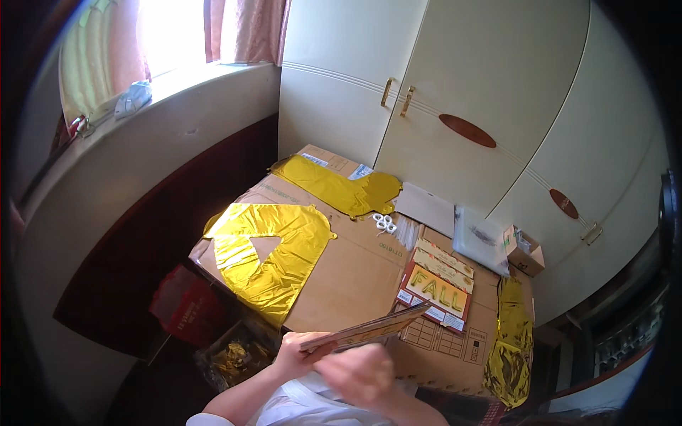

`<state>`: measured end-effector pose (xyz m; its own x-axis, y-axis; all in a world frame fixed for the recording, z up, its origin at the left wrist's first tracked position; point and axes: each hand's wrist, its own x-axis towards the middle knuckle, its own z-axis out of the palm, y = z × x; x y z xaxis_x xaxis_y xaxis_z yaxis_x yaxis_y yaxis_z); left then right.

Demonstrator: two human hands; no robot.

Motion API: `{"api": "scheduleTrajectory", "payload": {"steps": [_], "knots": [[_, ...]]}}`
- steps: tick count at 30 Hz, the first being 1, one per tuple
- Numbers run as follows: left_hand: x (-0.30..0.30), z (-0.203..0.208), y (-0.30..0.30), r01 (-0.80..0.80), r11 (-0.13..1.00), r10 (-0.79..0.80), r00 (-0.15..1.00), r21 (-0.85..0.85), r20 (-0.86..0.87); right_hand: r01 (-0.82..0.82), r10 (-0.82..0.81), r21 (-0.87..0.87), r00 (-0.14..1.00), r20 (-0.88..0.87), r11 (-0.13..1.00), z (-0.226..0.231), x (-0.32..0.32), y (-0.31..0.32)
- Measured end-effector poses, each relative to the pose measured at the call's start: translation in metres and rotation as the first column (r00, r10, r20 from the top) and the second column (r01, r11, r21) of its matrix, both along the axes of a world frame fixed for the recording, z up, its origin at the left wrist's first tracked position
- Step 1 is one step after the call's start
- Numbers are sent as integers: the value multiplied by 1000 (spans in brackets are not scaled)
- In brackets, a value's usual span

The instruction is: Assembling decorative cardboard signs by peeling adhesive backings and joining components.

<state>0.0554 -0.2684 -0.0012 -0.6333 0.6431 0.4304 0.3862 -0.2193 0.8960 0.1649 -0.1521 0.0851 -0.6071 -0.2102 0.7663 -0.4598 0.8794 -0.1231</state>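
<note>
My left hand point(297, 357) is closed on the edge of a thin flat cardboard package point(369, 328), tilted and seen almost edge-on above the near side of the cardboard-topped surface. My right hand point(359, 374) is just under the package, blurred by motion. Its fingers are too smeared to show whether they hold anything. Beyond the hands lies a gold foil balloon point(295, 245), flat, with a triangular hole. Another flat gold foil balloon point(327, 183) lies farther back. To the right are several printed packages point(437, 287) in an overlapping row, red, yellow and cream.
White tape rolls point(384, 224) sit beside clear strips point(407, 233) on the cardboard point(348, 284). A clear plastic package point(479, 238), a small open box point(523, 250) and gold foil point(510, 348) line the right side. Below left stands a bin point(238, 353) near a red bag point(186, 305).
</note>
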Motion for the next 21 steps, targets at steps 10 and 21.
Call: {"api": "scheduleTrajectory", "payload": {"steps": [10, 21], "knots": [[6, 42, 2, -66, 997, 43, 925, -48, -379, 102, -101, -2, 993, 68, 995, 41, 3, 36], [12, 56, -3, -58, 996, 36, 948, -62, -316, 87, -92, 133, 995, 28, 987, 50, 4, 34]]}}
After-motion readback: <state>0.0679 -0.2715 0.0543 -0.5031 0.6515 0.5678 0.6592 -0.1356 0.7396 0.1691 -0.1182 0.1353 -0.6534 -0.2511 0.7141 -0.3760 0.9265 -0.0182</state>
